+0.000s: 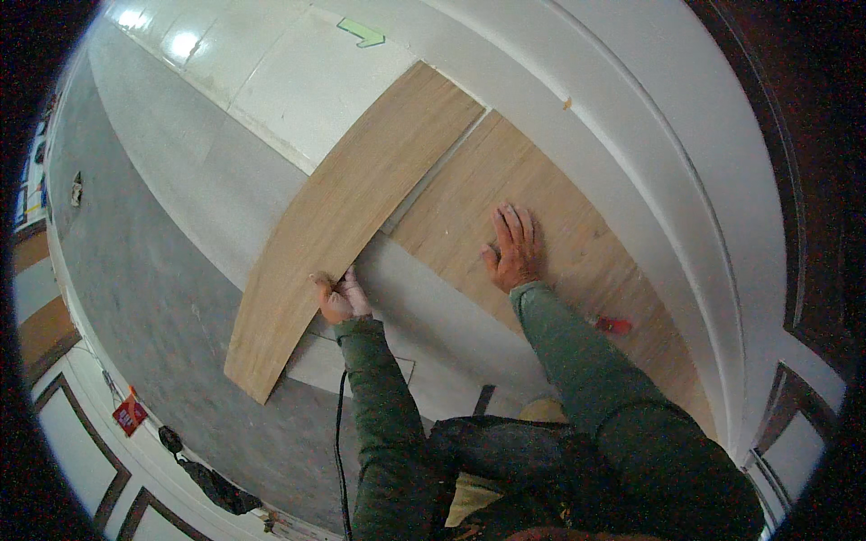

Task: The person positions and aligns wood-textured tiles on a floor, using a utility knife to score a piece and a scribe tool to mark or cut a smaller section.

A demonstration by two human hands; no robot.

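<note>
A loose wood-look floor plank (pixel 352 203) lies at a slant, its near left end over the grey floor. My left hand (pixel 341 299) grips its near long edge, thumb on top and the other fingers partly hidden by the edge. To the right, similar laid planks (pixel 568 243) run along the white wall, a narrow gap showing between them and the loose plank. On these planks rests my right hand (pixel 514 245), palm down with its fingers stretched out. A small red object (pixel 613 325) lies on the laid planks beside my right forearm.
Pale underlay sheets (pixel 189 126) cover part of the grey floor (pixel 171 288). Glossy white tiles (pixel 298 81) with a green arrow (pixel 362 33) sit at the far end. A black cable (pixel 340 433) runs by my left forearm. A red packet (pixel 129 411) and dark cloth-like item (pixel 212 487) lie left.
</note>
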